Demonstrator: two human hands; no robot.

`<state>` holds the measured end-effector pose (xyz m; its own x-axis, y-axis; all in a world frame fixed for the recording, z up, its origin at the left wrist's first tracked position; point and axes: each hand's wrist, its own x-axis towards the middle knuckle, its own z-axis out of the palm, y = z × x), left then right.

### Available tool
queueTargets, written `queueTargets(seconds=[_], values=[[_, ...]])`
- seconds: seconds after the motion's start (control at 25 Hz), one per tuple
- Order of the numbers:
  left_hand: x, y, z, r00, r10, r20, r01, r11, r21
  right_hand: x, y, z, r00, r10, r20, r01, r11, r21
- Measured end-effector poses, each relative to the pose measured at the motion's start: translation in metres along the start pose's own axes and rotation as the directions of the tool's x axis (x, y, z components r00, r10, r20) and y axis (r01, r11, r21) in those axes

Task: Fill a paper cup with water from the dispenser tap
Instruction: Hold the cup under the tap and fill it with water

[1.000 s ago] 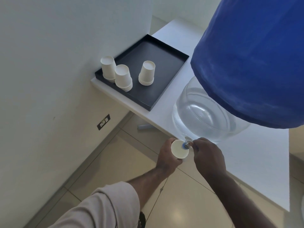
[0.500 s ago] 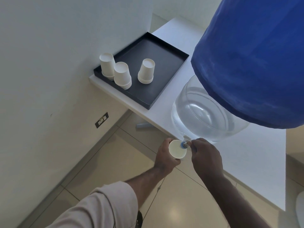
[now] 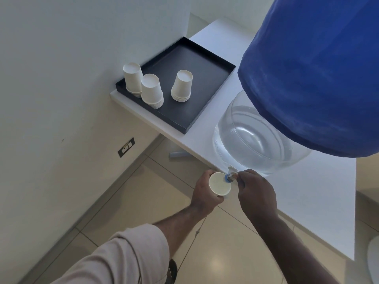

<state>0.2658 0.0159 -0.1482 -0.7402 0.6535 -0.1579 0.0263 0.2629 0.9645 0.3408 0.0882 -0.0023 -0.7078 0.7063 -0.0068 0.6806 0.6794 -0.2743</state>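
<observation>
A clear water dispenser jar [image 3: 252,138] stands at the counter's front edge, its upper part wrapped in blue cloth [image 3: 315,72]. Its small tap [image 3: 230,175] with a blue ring juts out over the floor. My left hand [image 3: 205,191] grips a white paper cup [image 3: 219,183] upright, its mouth right under the tap spout. My right hand [image 3: 255,191] pinches the tap lever with its fingertips. I cannot make out a stream or the water level in the cup.
A black tray [image 3: 217,64] on the white counter [image 3: 297,193] holds three stacks of upturned paper cups [image 3: 152,90]. A wall with a socket plate [image 3: 126,147] runs on the left. Tiled floor lies below the hands.
Both hands stay at the tap with the cup under the spout. Only the view has drifted slightly.
</observation>
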Motion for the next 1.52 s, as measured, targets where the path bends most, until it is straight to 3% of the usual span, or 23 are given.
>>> queueTargets(seconds=[1.52], values=[[-0.0008, 0.0067, 0.0016, 0.999, -0.028, 0.015, 0.028, 0.999, -0.019, -0.0017, -0.0018, -0.0024, 1.0, -0.013, -0.004, 0.013, 1.0, 0.019]])
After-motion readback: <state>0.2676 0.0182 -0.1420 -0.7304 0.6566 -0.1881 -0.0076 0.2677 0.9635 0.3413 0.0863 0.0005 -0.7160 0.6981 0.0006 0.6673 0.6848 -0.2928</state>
